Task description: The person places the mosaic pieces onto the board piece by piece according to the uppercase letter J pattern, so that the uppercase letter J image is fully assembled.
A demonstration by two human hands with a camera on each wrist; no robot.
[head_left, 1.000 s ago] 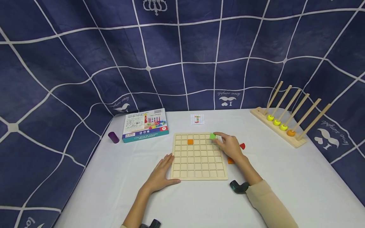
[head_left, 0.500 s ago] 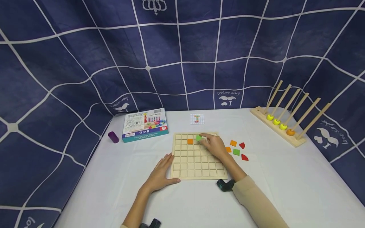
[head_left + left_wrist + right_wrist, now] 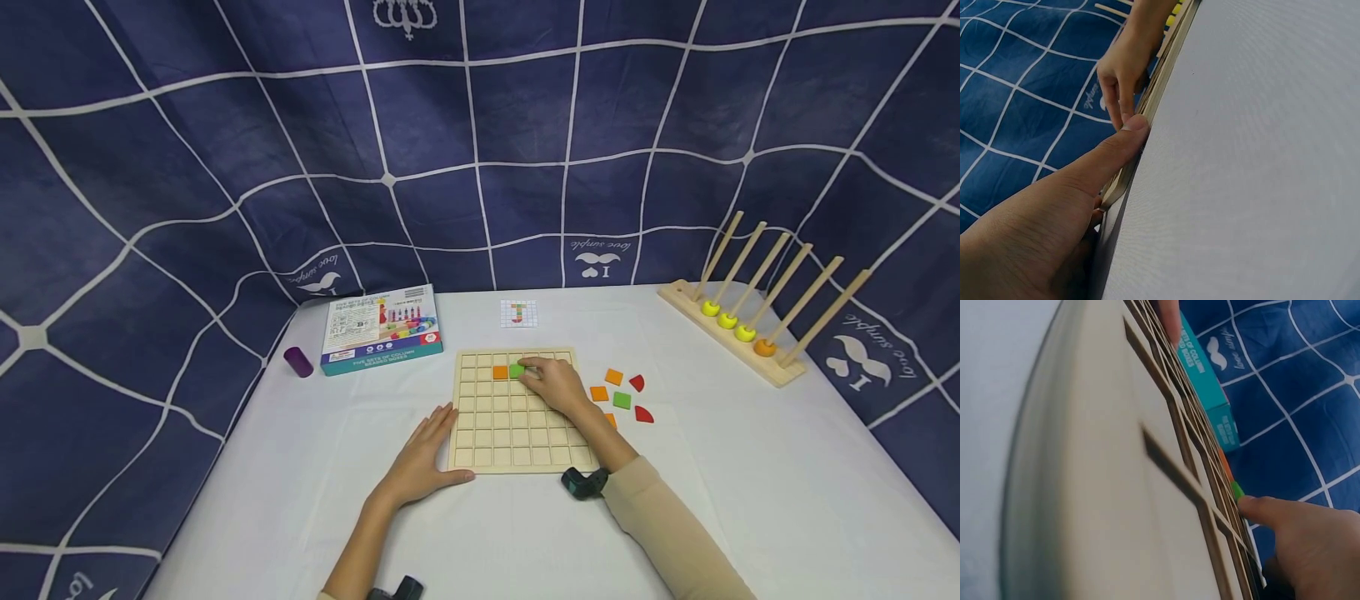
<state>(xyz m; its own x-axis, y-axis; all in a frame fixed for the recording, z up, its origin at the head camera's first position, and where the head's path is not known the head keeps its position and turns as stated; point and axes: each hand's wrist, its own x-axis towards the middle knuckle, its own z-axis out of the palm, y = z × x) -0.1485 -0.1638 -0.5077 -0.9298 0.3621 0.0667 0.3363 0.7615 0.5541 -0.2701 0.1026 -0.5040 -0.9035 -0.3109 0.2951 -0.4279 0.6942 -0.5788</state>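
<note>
A wooden grid board point(image 3: 521, 435) lies on the white table. One orange square tile point(image 3: 500, 372) sits in a cell near its far edge. My right hand point(image 3: 555, 385) reaches over the board and pinches a green square tile point(image 3: 515, 371) beside the orange one, index finger and thumb at its right side. The right wrist view shows a fingertip right at the green tile point(image 3: 1237, 489). My left hand point(image 3: 420, 462) rests at the board's left side with fingers extended. Its thumb point(image 3: 1113, 150) lies along the board's near edge in the left wrist view.
Right of the board lie orange tiles point(image 3: 614, 377), a green tile point(image 3: 622, 401) and red quarter-circle pieces point(image 3: 643, 414). A pattern card point(image 3: 519, 314) lies behind the board. Farther out are a box point(image 3: 382, 331), a purple cylinder point(image 3: 298, 362) and a peg stand with beads point(image 3: 750, 346).
My right hand has carried the green tile leftward from the board's far right corner to the orange tile's right side, uncovering the loose pieces. The left hand has stayed put.
</note>
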